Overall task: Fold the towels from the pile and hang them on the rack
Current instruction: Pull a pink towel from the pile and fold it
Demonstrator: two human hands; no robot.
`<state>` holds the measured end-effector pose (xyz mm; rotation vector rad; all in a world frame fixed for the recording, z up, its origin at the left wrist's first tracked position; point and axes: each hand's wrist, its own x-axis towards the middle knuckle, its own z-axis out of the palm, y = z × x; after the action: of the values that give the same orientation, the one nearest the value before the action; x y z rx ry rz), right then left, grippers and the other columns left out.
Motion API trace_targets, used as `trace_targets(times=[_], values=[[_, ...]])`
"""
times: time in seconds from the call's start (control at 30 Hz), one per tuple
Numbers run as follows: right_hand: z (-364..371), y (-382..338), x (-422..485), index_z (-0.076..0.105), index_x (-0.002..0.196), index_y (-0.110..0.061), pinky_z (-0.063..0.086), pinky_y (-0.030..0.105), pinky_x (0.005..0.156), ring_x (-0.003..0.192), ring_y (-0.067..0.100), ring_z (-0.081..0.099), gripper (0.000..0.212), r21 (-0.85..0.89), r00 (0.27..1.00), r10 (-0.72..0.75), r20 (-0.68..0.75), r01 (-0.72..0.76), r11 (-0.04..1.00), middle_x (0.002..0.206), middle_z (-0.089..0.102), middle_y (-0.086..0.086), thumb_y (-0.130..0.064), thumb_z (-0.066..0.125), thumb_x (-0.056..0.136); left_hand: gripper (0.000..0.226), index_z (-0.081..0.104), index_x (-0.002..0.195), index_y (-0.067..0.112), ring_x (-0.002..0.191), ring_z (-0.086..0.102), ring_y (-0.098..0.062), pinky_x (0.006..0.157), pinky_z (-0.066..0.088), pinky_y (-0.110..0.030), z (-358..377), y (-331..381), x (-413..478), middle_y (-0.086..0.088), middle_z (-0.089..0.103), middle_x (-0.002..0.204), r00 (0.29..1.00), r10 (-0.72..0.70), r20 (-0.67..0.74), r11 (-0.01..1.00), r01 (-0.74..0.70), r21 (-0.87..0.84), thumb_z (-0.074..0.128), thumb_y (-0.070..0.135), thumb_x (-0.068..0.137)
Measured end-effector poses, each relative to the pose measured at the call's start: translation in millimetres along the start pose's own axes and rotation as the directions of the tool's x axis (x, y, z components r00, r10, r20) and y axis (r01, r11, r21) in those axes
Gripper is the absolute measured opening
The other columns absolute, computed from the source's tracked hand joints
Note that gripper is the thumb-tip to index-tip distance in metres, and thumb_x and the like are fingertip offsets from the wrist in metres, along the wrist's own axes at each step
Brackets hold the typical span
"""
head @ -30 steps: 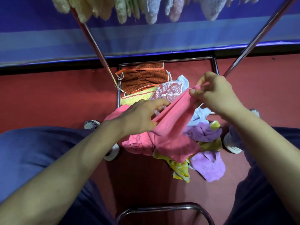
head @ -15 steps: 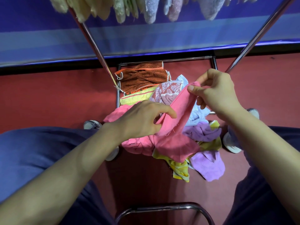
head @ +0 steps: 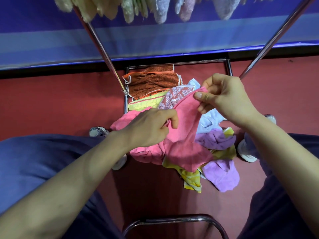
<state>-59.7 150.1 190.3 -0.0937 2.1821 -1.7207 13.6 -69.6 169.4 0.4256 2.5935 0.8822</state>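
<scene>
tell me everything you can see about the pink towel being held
The pink towel is a soft, plain, terry-looking cloth, unfolded and rumpled. The right hand pinches its upper edge between thumb and fingers. The left hand grips it lower down to the left, so a band of cloth runs slanted between them. The rest sags onto the pile of purple and yellow towels below.

Matt pink cloth towel (head: 184, 135); glossy metal rack (head: 101, 47)
</scene>
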Motion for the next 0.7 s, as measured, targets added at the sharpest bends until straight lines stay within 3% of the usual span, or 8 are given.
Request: trace_targets(times=[0.1,0.23,0.33,0.43,0.57,0.7], values=[[1,0,-1,0.056,0.081,-0.006,0.059,0.046,0.055,0.056,0.044,0.066,0.019,-0.022,0.999,-0.014,0.044,0.015,1.0,0.061,0.066,0.02,0.002,0.073,0.084,0.017,0.051,0.084,0.029,0.062,0.05,-0.016,0.064,0.049,-0.043,1,0,0,0.009,0.052,0.065,0.999,-0.022,-0.025,1.0,0.022,-0.009,0.057,0.031,0.068],[4,-1,-3,0.056,0.081,-0.008,0.059,0.039,0.052,0.053,0.038,0.066,0.02,-0.033,0.994,-0.033,0.105,0.037,0.999,0.056,0.066,0.013,0.002,0.074,0.083,0.044,0.038,0.092,0.027,0.071,0.058,-0.027,0.067,0.05,-0.045,5,0,1,0.005,0.058,0.077,0.985,-0.035,-0.171,0.999,0.041,0.03,0.063,0.057,0.073],[8,0,-6,0.056,0.084,-0.004,0.057,0.036,0.05,0.051,0.034,0.066,0.019,-0.045,0.987,-0.028,0.157,0.036,0.998,0.056,0.065,0.011,0.001,0.074,0.083,0.056,0.038,0.111,0.023,0.085,0.063,-0.024,0.076,0.053,-0.045,6,-1,5,0.004,0.06,0.099,0.973,-0.032,-0.228,0.996,0.012,-0.09,0.073,0.05,0.077],[14,1,-9,0.057,0.086,-0.003,0.057,0.037,0.05,0.05,0.032,0.066,0.019,-0.07,0.978,-0.014,0.209,0.029,0.997,0.057,0.065,0.012,-0.001,0.076,0.082,0.05,0.044,0.121,0.018,0.099,0.061,-0.019,0.085,0.052,-0.044,9,-2,8,0.005,0.058,0.113,0.969,0.04,-0.244,0.994,-0.063,-0.087,0.068,0.043,0.086],[18,2,-11,0.056,0.083,-0.003,0.052,0.029,0.046,0.043,0.023,0.062,0.02,-0.079,0.972,-0.007,0.235,0.026,0.997,0.057,0.065,0.016,0.001,0.075,0.082,0.03,0.049,0.107,0.017,0.086,0.057,-0.027,0.076,0.05,-0.047,11,1,7,0.002,0.057,0.094,0.979,0.079,-0.186,0.996,-0.069,0.06,0.05,0.044,0.094],[20,1,-12,0.054,0.081,-0.002,0.049,0.024,0.043,0.04,0.018,0.06,0.022,-0.097,0.97,-0.003,0.242,0.027,0.995,0.055,0.065,0.015,0.001,0.076,0.082,0.018,0.044,0.096,0.013,0.079,0.053,-0.038,0.071,0.048,-0.05,15,7,4,0.001,0.047,0.085,0.989,0.076,-0.13,0.989,-0.058,0.135,0.047,0.029,0.102]])
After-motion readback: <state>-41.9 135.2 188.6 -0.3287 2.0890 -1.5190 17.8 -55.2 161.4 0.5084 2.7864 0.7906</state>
